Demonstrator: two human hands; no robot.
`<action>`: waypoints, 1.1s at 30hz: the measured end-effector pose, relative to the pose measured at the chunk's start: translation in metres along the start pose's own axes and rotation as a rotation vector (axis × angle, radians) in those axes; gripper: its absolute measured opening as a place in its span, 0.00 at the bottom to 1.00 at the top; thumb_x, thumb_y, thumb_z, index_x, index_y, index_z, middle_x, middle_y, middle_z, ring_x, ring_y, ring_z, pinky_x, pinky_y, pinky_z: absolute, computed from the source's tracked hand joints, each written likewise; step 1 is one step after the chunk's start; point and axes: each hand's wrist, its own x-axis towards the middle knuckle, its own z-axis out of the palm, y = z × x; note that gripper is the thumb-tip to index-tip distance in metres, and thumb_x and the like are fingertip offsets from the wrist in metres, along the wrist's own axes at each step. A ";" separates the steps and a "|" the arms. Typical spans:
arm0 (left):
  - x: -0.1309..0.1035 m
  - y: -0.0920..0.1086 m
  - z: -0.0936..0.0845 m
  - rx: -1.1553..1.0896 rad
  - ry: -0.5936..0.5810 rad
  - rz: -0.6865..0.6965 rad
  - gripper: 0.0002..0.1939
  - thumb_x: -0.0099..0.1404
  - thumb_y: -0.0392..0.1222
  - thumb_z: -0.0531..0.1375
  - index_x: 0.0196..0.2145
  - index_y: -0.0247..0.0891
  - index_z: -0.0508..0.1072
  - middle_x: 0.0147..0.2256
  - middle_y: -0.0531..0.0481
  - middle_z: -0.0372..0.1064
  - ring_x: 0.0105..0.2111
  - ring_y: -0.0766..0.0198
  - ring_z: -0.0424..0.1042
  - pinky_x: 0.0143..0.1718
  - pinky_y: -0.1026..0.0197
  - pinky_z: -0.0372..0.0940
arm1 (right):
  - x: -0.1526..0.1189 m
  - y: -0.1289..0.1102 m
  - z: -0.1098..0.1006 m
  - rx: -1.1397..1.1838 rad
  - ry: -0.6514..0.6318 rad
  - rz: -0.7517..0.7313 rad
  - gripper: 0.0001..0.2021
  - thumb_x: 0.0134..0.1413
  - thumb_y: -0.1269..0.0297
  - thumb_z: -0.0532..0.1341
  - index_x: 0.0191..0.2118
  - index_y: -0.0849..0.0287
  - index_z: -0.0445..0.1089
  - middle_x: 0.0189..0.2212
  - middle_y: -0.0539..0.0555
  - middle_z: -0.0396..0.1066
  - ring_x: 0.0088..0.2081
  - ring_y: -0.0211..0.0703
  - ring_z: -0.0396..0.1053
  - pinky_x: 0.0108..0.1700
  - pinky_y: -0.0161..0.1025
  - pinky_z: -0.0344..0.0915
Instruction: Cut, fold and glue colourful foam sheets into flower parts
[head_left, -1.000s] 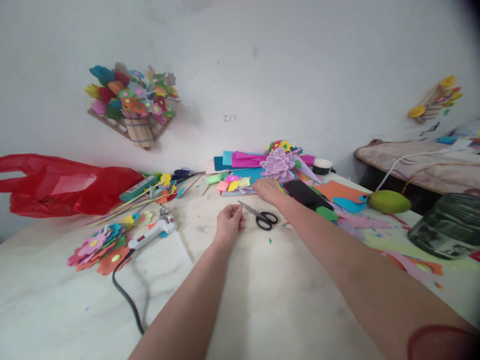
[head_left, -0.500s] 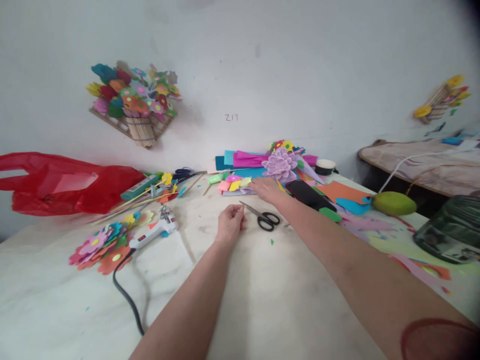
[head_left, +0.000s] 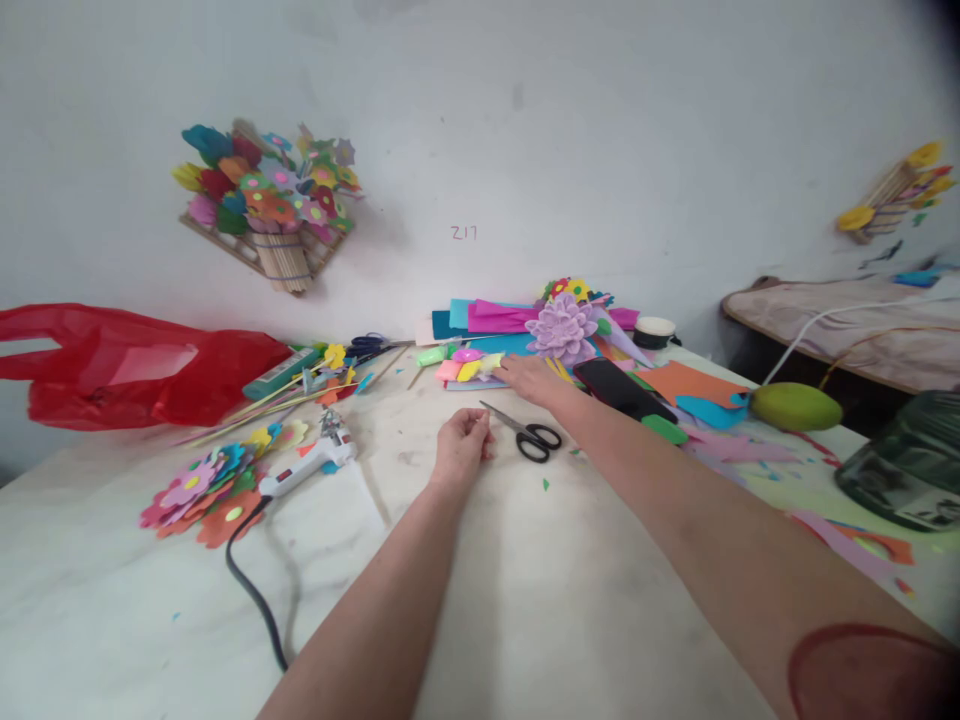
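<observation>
My left hand (head_left: pixel 463 445) rests on the marble-patterned table with its fingers pinched together; whatever may be between them is too small to make out. Just right of it lie black-handled scissors (head_left: pixel 531 437), blades pointing to the back left. My right hand (head_left: pixel 527 380) reaches farther back, its fingers at the right end of a row of small packets, among them a yellow one (head_left: pixel 469 371) and a pink one (head_left: pixel 448 370). Its fingertips are partly hidden, and I cannot tell if they hold anything. Behind it is a lilac flower (head_left: pixel 562 328).
A white glue gun (head_left: pixel 304 470) with a black cord and stacked foam flowers (head_left: pixel 191 485) lie left. A red bag (head_left: pixel 150 370) is at the far left. Toward the right are a phone (head_left: pixel 622 390), orange sheet (head_left: pixel 694 384), green oval object (head_left: pixel 796 406) and green jar (head_left: pixel 904 465).
The view has shifted very slightly, with things on the right appearing a little farther right. Both hands stay nearly in place.
</observation>
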 end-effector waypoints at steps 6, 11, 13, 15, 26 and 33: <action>-0.002 0.002 0.001 -0.015 0.002 -0.014 0.12 0.53 0.47 0.58 0.29 0.34 0.66 0.17 0.58 0.59 0.13 0.75 0.55 0.15 0.69 0.58 | 0.012 -0.003 -0.009 0.107 -0.071 0.205 0.16 0.59 0.68 0.45 0.44 0.57 0.67 0.42 0.58 0.69 0.42 0.46 0.65 0.36 0.38 0.58; -0.001 0.003 0.001 -0.007 0.011 -0.019 0.10 0.54 0.45 0.57 0.29 0.35 0.66 0.16 0.57 0.59 0.13 0.74 0.55 0.15 0.68 0.58 | 0.020 -0.006 -0.009 0.181 -0.051 0.289 0.17 0.59 0.60 0.45 0.43 0.55 0.68 0.43 0.56 0.69 0.42 0.47 0.66 0.38 0.39 0.60; -0.002 0.003 0.001 -0.009 0.013 -0.021 0.10 0.54 0.45 0.57 0.29 0.35 0.66 0.16 0.57 0.59 0.13 0.74 0.55 0.15 0.68 0.58 | 0.021 -0.010 -0.006 0.153 -0.040 0.230 0.16 0.58 0.61 0.46 0.44 0.55 0.68 0.43 0.57 0.69 0.44 0.48 0.65 0.39 0.40 0.60; -0.003 0.004 0.001 -0.013 0.013 -0.021 0.10 0.54 0.45 0.57 0.29 0.35 0.66 0.16 0.57 0.59 0.13 0.74 0.55 0.15 0.68 0.58 | 0.023 -0.014 -0.003 0.109 -0.047 0.173 0.16 0.58 0.65 0.47 0.44 0.57 0.69 0.42 0.59 0.68 0.44 0.48 0.64 0.40 0.41 0.60; -0.003 0.005 0.001 -0.029 0.024 -0.032 0.10 0.54 0.45 0.58 0.29 0.35 0.66 0.16 0.58 0.59 0.13 0.74 0.56 0.16 0.68 0.59 | 0.017 -0.027 -0.006 0.029 -0.063 -0.094 0.14 0.54 0.77 0.49 0.41 0.66 0.69 0.41 0.62 0.68 0.44 0.47 0.64 0.40 0.39 0.61; -0.003 0.005 0.002 -0.024 0.017 -0.032 0.10 0.54 0.45 0.58 0.29 0.35 0.66 0.16 0.58 0.59 0.13 0.74 0.55 0.16 0.68 0.58 | 0.017 -0.029 -0.006 0.082 -0.058 -0.037 0.15 0.54 0.75 0.48 0.43 0.67 0.68 0.41 0.64 0.69 0.44 0.48 0.65 0.42 0.41 0.61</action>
